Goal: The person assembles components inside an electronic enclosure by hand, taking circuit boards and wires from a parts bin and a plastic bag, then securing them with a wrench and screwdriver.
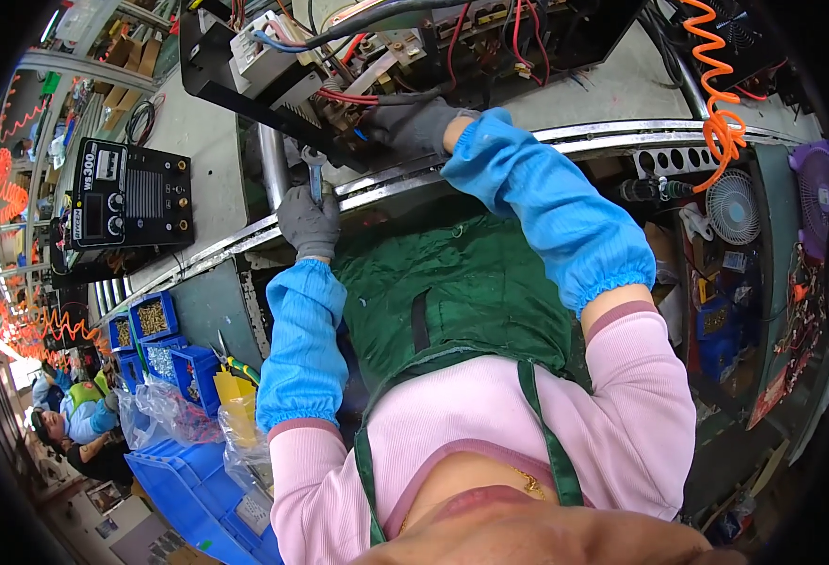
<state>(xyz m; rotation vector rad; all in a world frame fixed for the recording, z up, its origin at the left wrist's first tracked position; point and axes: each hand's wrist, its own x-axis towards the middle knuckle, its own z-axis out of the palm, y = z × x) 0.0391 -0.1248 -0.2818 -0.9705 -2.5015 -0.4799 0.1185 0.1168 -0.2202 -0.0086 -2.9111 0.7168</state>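
Observation:
My left hand [308,222], in a grey glove, is closed around a metal wrench [316,179] at the front edge of the bench. The wrench's jaw points up, close to the lower edge of an open black machine chassis [283,118]. My right hand [409,128], also gloved in grey, reaches into the chassis from the front, beside red cables [353,98] and metal parts. Its fingers are hidden behind the parts, so I cannot tell what they touch.
A black welding machine [132,196] stands at the left on the bench. Blue bins [155,315] of small fasteners sit lower left, near pliers [235,367]. A coiled orange air hose [711,66] hangs at the right, above a white fan [733,207]. Another person [85,419] is at far left.

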